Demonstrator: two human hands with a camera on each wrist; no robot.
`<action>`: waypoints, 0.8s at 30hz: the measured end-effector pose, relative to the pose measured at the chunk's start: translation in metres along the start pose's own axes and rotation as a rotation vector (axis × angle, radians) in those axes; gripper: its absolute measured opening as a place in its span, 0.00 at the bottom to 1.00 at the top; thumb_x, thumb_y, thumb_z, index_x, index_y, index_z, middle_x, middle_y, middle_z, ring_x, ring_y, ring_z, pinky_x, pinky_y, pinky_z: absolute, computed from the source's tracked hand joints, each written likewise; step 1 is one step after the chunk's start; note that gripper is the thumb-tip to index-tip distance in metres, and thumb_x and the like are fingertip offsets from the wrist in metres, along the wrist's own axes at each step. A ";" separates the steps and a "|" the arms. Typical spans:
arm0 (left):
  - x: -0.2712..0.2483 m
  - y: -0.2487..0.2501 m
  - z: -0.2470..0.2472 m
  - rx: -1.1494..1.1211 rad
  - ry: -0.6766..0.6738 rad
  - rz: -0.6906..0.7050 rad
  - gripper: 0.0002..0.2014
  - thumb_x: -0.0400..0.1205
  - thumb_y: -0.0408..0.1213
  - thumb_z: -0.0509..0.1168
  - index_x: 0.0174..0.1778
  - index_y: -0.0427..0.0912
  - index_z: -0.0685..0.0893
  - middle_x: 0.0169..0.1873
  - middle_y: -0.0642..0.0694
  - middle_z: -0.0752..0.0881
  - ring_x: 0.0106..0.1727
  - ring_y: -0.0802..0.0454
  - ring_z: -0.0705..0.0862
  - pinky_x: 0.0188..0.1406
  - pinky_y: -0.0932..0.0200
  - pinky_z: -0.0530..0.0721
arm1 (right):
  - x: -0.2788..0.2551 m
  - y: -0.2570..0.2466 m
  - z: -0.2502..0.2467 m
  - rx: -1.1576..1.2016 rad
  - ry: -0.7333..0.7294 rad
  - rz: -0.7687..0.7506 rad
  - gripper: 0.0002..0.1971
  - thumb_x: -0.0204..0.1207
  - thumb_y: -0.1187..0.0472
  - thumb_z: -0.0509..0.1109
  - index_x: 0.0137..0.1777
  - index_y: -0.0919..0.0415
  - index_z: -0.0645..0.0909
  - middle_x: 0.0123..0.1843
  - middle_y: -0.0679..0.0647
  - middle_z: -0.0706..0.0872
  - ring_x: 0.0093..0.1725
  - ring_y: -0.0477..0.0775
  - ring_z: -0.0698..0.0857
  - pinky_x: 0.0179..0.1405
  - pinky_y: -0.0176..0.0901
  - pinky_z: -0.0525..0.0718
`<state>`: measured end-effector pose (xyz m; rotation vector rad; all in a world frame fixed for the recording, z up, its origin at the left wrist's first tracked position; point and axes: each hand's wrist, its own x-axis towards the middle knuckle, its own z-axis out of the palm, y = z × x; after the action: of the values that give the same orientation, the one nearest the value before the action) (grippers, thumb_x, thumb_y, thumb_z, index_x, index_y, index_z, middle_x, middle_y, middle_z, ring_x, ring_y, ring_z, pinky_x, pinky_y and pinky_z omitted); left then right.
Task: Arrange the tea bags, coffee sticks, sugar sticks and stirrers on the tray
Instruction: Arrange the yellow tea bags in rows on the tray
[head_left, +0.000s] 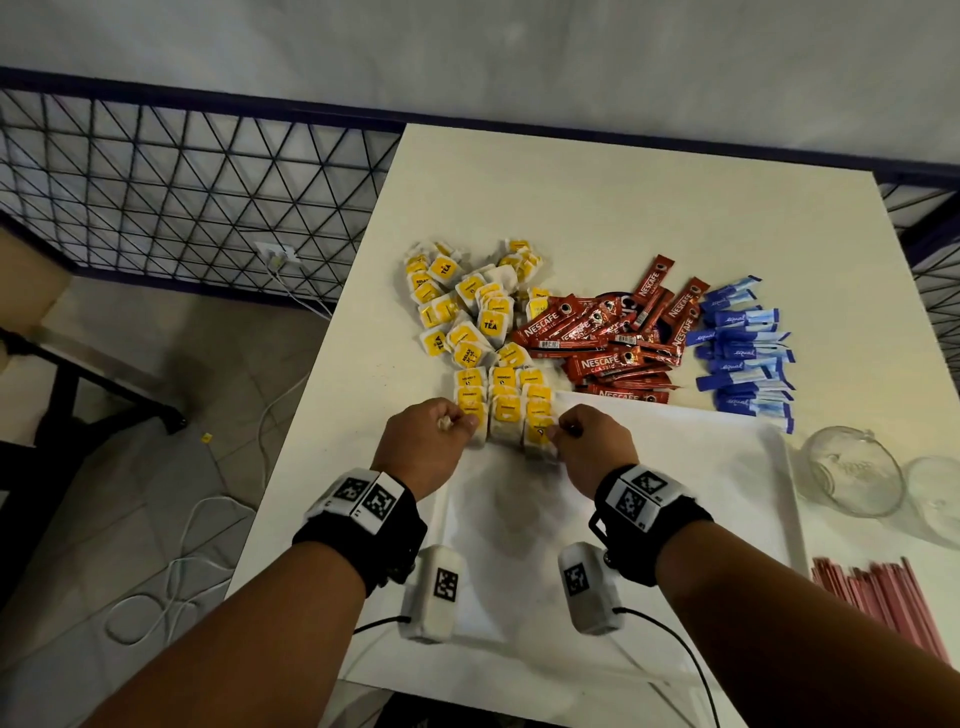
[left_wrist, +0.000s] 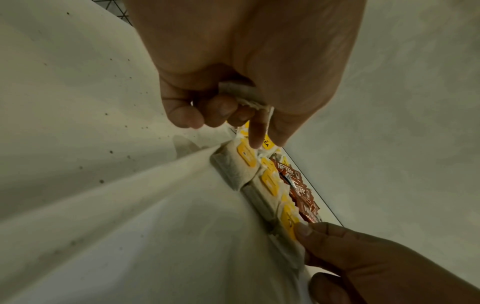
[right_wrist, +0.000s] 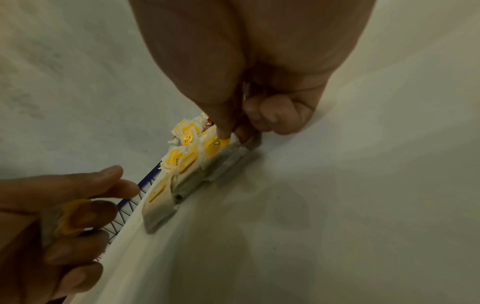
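Note:
Yellow-labelled tea bags (head_left: 504, 410) lie in three short rows at the far left corner of the white tray (head_left: 675, 493). My left hand (head_left: 460, 423) grips one tea bag (left_wrist: 244, 94) in its curled fingers, with the index finger pointing at the left row (left_wrist: 246, 164). My right hand (head_left: 558, 431) pinches the nearest tea bag (right_wrist: 215, 146) of the right row between thumb and fingers. Beyond the tray lie a loose pile of tea bags (head_left: 467, 301), red coffee sticks (head_left: 613, 338) and blue sugar sticks (head_left: 743, 353). Red stirrers (head_left: 883, 597) lie right of the tray.
Two glass jars (head_left: 852, 470) lie on the white table (head_left: 571, 182) to the right of the tray. A dark wire fence (head_left: 182, 182) runs behind the table's left and far edges. White cables (head_left: 171, 587) trail on the floor at the left.

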<state>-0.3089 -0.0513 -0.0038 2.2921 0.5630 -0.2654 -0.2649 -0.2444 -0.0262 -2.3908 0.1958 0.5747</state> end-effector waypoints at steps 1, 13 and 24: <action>0.000 0.000 0.000 0.002 -0.008 0.002 0.12 0.81 0.50 0.66 0.47 0.44 0.86 0.48 0.46 0.89 0.54 0.46 0.83 0.49 0.61 0.74 | 0.000 0.000 0.000 -0.003 0.004 0.001 0.05 0.80 0.54 0.67 0.49 0.54 0.79 0.42 0.50 0.80 0.41 0.52 0.76 0.41 0.38 0.70; -0.013 0.015 -0.005 -1.007 -0.362 -0.214 0.13 0.85 0.28 0.53 0.49 0.33 0.84 0.38 0.35 0.85 0.33 0.42 0.84 0.28 0.55 0.82 | -0.013 -0.030 -0.015 0.047 -0.007 -0.375 0.07 0.79 0.50 0.68 0.46 0.52 0.82 0.40 0.44 0.83 0.39 0.43 0.79 0.34 0.26 0.70; -0.013 0.021 -0.001 -0.359 -0.054 0.333 0.27 0.78 0.25 0.69 0.71 0.52 0.78 0.51 0.50 0.87 0.51 0.54 0.89 0.57 0.57 0.85 | -0.018 -0.049 -0.024 0.279 -0.251 -0.275 0.13 0.80 0.48 0.66 0.49 0.58 0.83 0.32 0.51 0.85 0.30 0.52 0.85 0.31 0.47 0.86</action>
<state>-0.3102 -0.0678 0.0143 1.9810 0.1759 -0.0560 -0.2588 -0.2225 0.0269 -2.0103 -0.1516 0.6622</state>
